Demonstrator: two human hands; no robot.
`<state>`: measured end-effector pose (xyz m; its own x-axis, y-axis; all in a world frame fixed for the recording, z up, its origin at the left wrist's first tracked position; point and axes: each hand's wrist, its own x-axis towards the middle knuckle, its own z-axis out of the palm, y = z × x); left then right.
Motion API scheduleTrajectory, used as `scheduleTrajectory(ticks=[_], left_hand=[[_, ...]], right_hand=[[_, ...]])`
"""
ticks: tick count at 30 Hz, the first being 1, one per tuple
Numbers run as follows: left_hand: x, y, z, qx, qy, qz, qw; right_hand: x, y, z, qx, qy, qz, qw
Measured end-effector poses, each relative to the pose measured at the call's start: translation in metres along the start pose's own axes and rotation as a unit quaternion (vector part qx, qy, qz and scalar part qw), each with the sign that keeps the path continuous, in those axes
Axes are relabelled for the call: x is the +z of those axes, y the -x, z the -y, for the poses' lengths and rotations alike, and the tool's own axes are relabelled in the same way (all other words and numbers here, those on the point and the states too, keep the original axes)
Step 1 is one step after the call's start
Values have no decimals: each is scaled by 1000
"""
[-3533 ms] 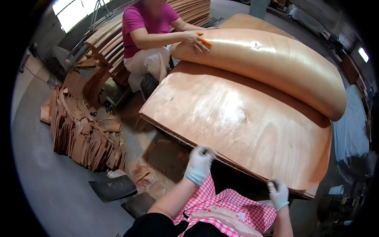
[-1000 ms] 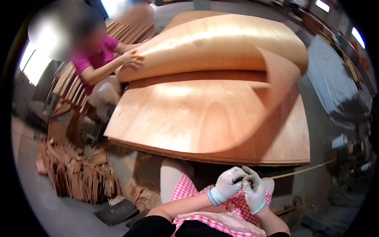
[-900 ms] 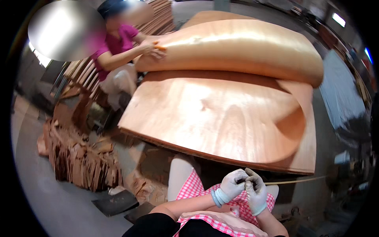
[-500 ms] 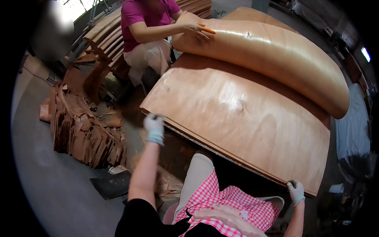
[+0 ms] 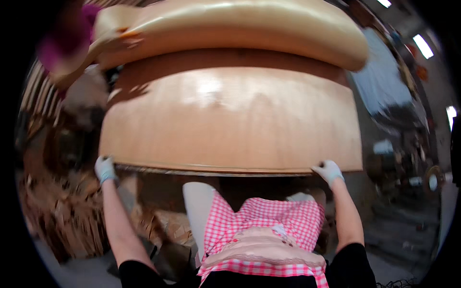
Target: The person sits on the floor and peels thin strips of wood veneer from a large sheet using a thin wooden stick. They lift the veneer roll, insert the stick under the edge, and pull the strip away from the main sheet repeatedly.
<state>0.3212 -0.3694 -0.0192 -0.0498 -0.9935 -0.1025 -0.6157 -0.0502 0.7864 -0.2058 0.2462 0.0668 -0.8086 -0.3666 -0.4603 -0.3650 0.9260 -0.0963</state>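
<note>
A large thin sheet of wood veneer [image 5: 230, 115] lies on top of a stack in front of me. My left hand [image 5: 104, 168], in a pale glove, grips the near edge at its left corner. The gloved fingers of my right hand [image 5: 328, 171] hold the same edge near the right corner. The far half of the top sheet curls up into a long roll [image 5: 240, 26]. A co-worker in a pink top has a hand [image 5: 120, 41] on the left end of that roll. The picture is blurred by motion.
Piles of brown veneer scraps [image 5: 62, 221] lie on the floor at my left. A white seat or bucket [image 5: 198, 211] stands below the stack's edge before me. A blue-grey cloth [image 5: 384, 81] and some machinery [image 5: 422, 177] are at the right.
My hands were together near my chest a second ago. They have spread apart and now both hold the near edge of the top sheet. The view has swung to face the stack squarely.
</note>
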Motion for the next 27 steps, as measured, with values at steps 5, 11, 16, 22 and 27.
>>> scheduleTrajectory(ticks=[5, 11, 16, 22, 27], left_hand=[[60, 89, -128, 13, -335, -174, 926], [255, 288, -182, 400, -264, 138, 867], [328, 429, -255, 447, -266, 284, 806], [329, 421, -255, 410, -270, 285, 823], [329, 418, -247, 416, -286, 280, 817]], right_hand=[[0, -10, -16, 31, -8, 40, 999], [12, -20, -16, -23, -1, 46, 999], [7, -10, -12, -13, -48, 52, 997], [-17, -27, -131, -28, -106, 42, 993], [-62, -42, -286, 67, -41, -4, 997]])
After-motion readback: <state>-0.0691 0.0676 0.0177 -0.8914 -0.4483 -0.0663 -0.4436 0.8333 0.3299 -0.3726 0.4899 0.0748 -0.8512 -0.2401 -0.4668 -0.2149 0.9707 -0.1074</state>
